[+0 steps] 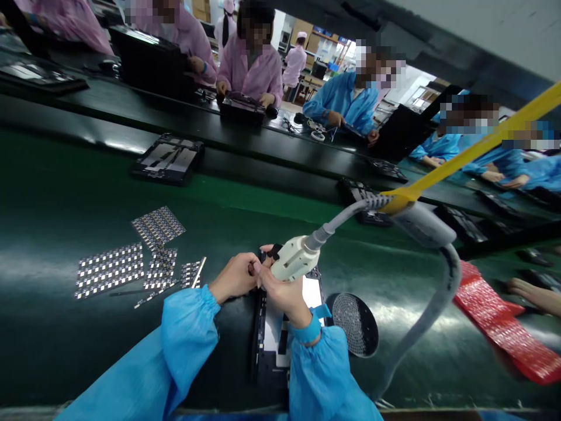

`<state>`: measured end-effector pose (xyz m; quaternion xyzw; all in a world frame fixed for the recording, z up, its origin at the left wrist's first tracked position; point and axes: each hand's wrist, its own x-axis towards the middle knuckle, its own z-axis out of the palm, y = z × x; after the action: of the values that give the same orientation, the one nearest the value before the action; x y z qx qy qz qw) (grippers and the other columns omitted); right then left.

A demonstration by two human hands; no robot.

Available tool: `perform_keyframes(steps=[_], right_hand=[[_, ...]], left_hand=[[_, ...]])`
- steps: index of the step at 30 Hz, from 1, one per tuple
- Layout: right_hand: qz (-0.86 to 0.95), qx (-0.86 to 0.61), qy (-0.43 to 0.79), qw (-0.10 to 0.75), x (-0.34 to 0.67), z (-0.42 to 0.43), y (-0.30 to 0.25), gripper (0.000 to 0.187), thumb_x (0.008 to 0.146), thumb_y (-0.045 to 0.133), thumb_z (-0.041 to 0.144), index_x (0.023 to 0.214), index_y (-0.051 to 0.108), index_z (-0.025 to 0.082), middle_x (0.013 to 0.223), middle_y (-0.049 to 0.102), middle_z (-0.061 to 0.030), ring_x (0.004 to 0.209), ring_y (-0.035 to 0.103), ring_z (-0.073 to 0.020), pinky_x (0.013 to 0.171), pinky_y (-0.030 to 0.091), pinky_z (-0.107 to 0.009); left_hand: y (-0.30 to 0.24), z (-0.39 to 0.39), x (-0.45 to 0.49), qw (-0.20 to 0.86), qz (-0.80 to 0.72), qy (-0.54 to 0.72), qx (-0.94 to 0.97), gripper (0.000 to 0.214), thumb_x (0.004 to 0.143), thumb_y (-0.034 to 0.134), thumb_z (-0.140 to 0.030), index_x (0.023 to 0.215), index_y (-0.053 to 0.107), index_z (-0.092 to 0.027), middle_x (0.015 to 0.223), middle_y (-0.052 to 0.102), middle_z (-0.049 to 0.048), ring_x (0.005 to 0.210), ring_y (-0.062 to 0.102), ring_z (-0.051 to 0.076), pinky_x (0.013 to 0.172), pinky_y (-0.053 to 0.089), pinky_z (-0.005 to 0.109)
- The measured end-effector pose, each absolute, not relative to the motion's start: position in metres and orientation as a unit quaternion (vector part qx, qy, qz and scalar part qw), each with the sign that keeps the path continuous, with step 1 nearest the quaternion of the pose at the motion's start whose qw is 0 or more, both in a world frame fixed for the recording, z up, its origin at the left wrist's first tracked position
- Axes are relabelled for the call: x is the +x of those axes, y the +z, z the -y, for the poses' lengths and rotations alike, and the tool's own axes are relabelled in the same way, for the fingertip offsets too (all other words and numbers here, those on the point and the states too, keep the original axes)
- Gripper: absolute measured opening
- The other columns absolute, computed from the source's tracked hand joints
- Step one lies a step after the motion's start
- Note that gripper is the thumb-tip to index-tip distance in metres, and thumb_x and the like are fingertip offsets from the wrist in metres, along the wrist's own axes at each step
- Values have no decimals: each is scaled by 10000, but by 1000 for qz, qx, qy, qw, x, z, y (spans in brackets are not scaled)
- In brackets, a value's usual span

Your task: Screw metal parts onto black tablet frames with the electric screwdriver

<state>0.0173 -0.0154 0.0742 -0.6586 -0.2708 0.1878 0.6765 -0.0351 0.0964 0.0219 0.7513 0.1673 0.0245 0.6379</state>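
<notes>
An opened flat device with a black frame (259,327) and pale inner panels lies in front of me, under both hands. My left hand (234,276) is closed at its upper left edge, fingertips pinched. My right hand (284,297) is closed too, its thumb and finger meeting the left fingertips. Whatever they pinch is too small and covered to make out. A cream plug-like housing (294,258) on a thick grey cable (339,219) hangs right over my right hand. I cannot tell whether that hand touches it. A dark round dish (370,327) of tiny parts sits to the right.
Sheets of small metallic parts (109,270) lie to the left. A yellow strap (473,143) holds up the cable. Red bubble wrap (504,321) and another person's hand (537,295) are at right. Another opened device (169,158) lies farther back; several co-workers sit across.
</notes>
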Motion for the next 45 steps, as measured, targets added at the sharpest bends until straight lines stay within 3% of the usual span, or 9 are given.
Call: perform_keyframes(steps=[7, 16, 20, 26, 30, 36, 41, 45], right_hand=[[291, -670, 162, 663, 20, 16, 69, 135, 739, 702, 258, 720, 590, 185, 504, 558, 33, 516, 588, -164, 590, 538, -334], [293, -667, 178, 662, 27, 18, 70, 220, 720, 735, 262, 882, 612, 178, 562, 587, 35, 527, 588, -165, 622, 536, -355], [296, -657, 200, 664, 26, 17, 73, 252, 733, 734, 278, 896, 569, 179, 529, 566, 52, 470, 562, -148, 530, 504, -316], [311, -624, 163, 698, 27, 24, 95, 345, 780, 704, 242, 1088, 558, 193, 546, 556, 77, 442, 538, -118, 470, 463, -263], [285, -592, 150, 739, 29, 25, 101, 349, 764, 710, 245, 1075, 561, 186, 514, 543, 84, 401, 520, -113, 432, 450, -248], [292, -603, 201, 715, 21, 25, 101, 281, 725, 711, 204, 988, 619, 169, 505, 555, 71, 405, 537, -114, 441, 466, -247], [294, -590, 134, 740, 32, 69, 120, 319, 709, 768, 216, 996, 634, 177, 551, 589, 52, 442, 559, -124, 448, 488, -258], [263, -625, 81, 730, 59, 118, 132, 359, 727, 782, 208, 1048, 626, 176, 540, 589, 48, 422, 547, -127, 413, 466, -256]], left_hand=[[14, -97, -35, 634, -178, 32, 752, 77, 661, 586, -136, 731, 608, -161, 595, 615, -25, 490, 528, 95, 462, 373, 192], [18, -92, -31, 588, -193, 44, 784, 110, 674, 623, -138, 776, 662, -152, 643, 665, 5, 575, 595, 126, 518, 417, 202], [34, -116, -51, 559, -192, 45, 805, 113, 694, 666, -224, 786, 697, -167, 690, 698, 21, 644, 632, 161, 582, 439, 234], [55, -180, -107, 362, -320, 57, 874, 260, 764, 625, -422, 675, 683, -185, 661, 676, 36, 647, 619, 196, 577, 394, 268], [46, -180, -117, 288, -360, 19, 887, 292, 729, 650, -484, 701, 654, -194, 632, 655, 26, 644, 619, 208, 561, 364, 266], [30, -183, -109, 289, -336, -20, 896, 278, 753, 613, -465, 690, 669, -200, 668, 682, 30, 665, 632, 204, 581, 374, 257], [44, -178, -106, 259, -285, -21, 923, 256, 796, 574, -417, 686, 656, -201, 647, 665, 20, 631, 614, 199, 573, 375, 264], [54, -153, -96, 276, -191, 41, 941, 180, 861, 506, -295, 859, 663, -206, 775, 697, 28, 720, 647, 191, 675, 452, 271]])
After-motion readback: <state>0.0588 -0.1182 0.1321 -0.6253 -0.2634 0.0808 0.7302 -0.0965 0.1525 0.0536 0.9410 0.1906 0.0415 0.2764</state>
